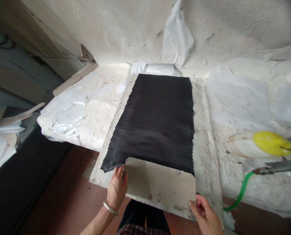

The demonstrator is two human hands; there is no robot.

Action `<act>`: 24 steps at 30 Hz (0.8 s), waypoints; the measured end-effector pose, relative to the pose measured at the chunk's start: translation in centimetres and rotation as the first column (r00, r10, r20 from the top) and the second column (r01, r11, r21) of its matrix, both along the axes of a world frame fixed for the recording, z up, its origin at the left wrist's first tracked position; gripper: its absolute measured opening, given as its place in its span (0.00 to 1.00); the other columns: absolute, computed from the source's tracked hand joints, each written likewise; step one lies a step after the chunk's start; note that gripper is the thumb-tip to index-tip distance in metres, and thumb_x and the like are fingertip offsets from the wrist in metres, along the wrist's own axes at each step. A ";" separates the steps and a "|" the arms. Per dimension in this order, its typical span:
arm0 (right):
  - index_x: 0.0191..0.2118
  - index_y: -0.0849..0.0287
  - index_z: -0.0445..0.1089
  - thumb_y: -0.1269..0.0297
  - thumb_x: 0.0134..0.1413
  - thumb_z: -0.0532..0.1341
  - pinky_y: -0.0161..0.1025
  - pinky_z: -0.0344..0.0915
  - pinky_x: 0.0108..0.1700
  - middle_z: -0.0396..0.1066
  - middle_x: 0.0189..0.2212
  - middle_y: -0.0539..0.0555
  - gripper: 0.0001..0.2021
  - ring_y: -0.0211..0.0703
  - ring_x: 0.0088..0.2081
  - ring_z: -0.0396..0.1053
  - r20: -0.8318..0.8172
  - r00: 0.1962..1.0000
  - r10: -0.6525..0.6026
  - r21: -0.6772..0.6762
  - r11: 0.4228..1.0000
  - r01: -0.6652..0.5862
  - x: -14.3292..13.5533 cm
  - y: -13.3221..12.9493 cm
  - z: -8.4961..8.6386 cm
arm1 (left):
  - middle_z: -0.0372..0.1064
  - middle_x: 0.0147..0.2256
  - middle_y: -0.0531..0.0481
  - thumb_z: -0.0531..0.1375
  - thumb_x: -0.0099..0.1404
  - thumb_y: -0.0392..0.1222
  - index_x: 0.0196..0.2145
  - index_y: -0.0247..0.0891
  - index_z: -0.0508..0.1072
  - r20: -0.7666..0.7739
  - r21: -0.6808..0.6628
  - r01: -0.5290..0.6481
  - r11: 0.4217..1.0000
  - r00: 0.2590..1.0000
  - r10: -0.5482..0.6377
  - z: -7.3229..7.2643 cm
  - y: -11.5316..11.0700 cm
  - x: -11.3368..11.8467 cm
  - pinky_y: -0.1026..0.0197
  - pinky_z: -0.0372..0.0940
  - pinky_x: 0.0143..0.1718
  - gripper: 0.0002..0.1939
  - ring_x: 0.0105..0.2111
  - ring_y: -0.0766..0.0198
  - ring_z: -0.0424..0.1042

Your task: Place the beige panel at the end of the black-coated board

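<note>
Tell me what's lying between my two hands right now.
A pale flat board spans between the left hand and right hand, head view; black fabric lies just beyond.

1. Black fabric sheets (157,120): staggered stack, lying flat, running from the worktable's back edge toward its front edge.
2. Pale board (160,184): flat, rounded corners, stained, at the front edge, far end tucked under the stack's near end.

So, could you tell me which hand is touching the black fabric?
The left hand, with the bracelet, touches the black fabric; the right hand holds only the pale board.
</note>
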State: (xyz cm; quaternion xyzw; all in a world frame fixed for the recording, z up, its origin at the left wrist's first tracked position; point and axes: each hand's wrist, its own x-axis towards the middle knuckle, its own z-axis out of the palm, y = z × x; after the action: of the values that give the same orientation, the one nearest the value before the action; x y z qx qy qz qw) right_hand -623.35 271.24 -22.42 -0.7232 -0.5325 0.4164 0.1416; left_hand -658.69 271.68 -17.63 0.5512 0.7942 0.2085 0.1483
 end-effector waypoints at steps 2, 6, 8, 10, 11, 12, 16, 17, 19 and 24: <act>0.36 0.54 0.63 0.40 0.47 0.55 0.34 0.63 0.31 0.64 0.24 0.48 0.21 0.41 0.26 0.66 0.011 1.000 0.017 0.002 1.000 -0.017 0.3 0.2 -0.3 | 0.69 0.40 0.40 0.49 0.63 0.37 0.47 0.33 0.66 -0.029 0.027 0.016 1.000 0.999 -0.015 -0.3 0.1 0.0 0.54 0.69 0.37 0.16 0.35 0.58 0.72; 0.36 0.54 0.62 0.40 0.48 0.54 0.34 0.63 0.30 0.63 0.24 0.47 0.21 0.40 0.26 0.65 0.009 1.000 0.018 0.004 1.000 -0.018 0.4 0.5 -0.6 | 0.69 0.41 0.40 0.49 0.64 0.36 0.48 0.33 0.65 -0.063 0.055 0.043 0.998 0.997 -0.040 -0.6 0.1 0.2 0.54 0.69 0.37 0.16 0.35 0.58 0.72; 0.36 0.54 0.62 0.40 0.47 0.55 0.34 0.62 0.30 0.63 0.23 0.47 0.22 0.40 0.25 0.65 -0.002 1.000 0.004 -0.002 1.000 -0.004 0.1 0.5 -0.5 | 0.69 0.41 0.40 0.49 0.63 0.35 0.48 0.34 0.65 -0.069 0.054 0.052 0.997 0.996 -0.048 -0.6 0.2 0.2 0.55 0.69 0.36 0.16 0.35 0.59 0.72; 0.37 0.54 0.63 0.40 0.47 0.55 0.35 0.62 0.30 0.63 0.23 0.46 0.22 0.40 0.25 0.64 -0.008 1.000 -0.026 0.016 1.000 0.026 -0.2 0.4 -0.2 | 0.69 0.41 0.41 0.49 0.63 0.35 0.48 0.34 0.65 -0.074 0.053 0.057 0.997 0.996 -0.054 -0.7 0.2 0.2 0.56 0.69 0.36 0.16 0.35 0.59 0.72; 0.37 0.54 0.63 0.41 0.48 0.55 0.35 0.61 0.30 0.63 0.24 0.46 0.21 0.40 0.25 0.64 -0.012 0.999 -0.044 0.032 0.999 0.044 -0.4 0.4 0.0 | 0.69 0.40 0.40 0.49 0.63 0.35 0.48 0.34 0.65 -0.077 0.053 0.059 0.997 0.996 -0.055 -0.8 0.2 0.2 0.56 0.69 0.36 0.16 0.35 0.59 0.73; 0.37 0.53 0.63 0.41 0.49 0.55 0.35 0.61 0.31 0.63 0.24 0.47 0.20 0.40 0.25 0.64 -0.015 0.998 -0.066 0.050 0.996 0.067 -0.6 0.4 0.3 | 0.69 0.40 0.40 0.49 0.64 0.35 0.48 0.33 0.65 -0.081 0.052 0.060 0.997 0.995 -0.056 -0.8 0.2 0.2 0.56 0.69 0.36 0.16 0.35 0.59 0.73; 0.36 0.54 0.64 0.43 0.48 0.56 0.35 0.60 0.30 0.63 0.23 0.47 0.19 0.41 0.25 0.63 -0.037 0.996 -0.083 0.042 0.996 0.085 -0.9 0.5 0.8 | 0.70 0.41 0.40 0.49 0.64 0.37 0.49 0.33 0.65 -0.110 0.030 0.071 0.997 0.992 -0.067 -1.2 0.3 0.2 0.57 0.69 0.35 0.16 0.34 0.59 0.73; 0.35 0.54 0.64 0.43 0.47 0.56 0.35 0.60 0.30 0.62 0.23 0.46 0.19 0.41 0.25 0.63 -0.037 0.997 -0.073 0.030 0.997 0.074 -0.8 0.6 0.8 | 0.70 0.41 0.40 0.49 0.64 0.37 0.49 0.34 0.65 -0.118 0.025 0.075 0.997 0.990 -0.072 -1.3 0.3 0.2 0.57 0.69 0.35 0.16 0.34 0.59 0.73; 0.34 0.55 0.64 0.43 0.48 0.55 0.35 0.60 0.30 0.61 0.22 0.46 0.19 0.41 0.25 0.63 -0.040 0.998 -0.050 0.021 0.998 0.051 -0.7 0.7 0.8 | 0.70 0.41 0.40 0.48 0.65 0.38 0.49 0.34 0.64 -0.134 0.017 0.082 0.997 0.988 -0.079 -1.5 0.3 0.2 0.56 0.69 0.36 0.16 0.34 0.58 0.73; 0.33 0.55 0.63 0.47 0.51 0.55 0.35 0.59 0.29 0.59 0.22 0.45 0.15 0.39 0.25 0.61 -0.060 0.997 -0.047 0.047 0.998 0.050 -0.4 0.8 0.8 | 0.67 0.44 0.38 0.49 0.65 0.41 0.52 0.34 0.61 -0.215 -0.055 0.097 0.994 0.971 -0.106 -1.8 0.1 0.7 0.53 0.68 0.40 0.19 0.39 0.54 0.72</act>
State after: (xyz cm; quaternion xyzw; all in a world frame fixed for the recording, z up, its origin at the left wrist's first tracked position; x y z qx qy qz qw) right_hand -623.75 272.01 -21.65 -0.7198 -0.5202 0.4209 0.1847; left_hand -657.94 271.80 -19.40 0.6073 0.7807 0.1217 0.0831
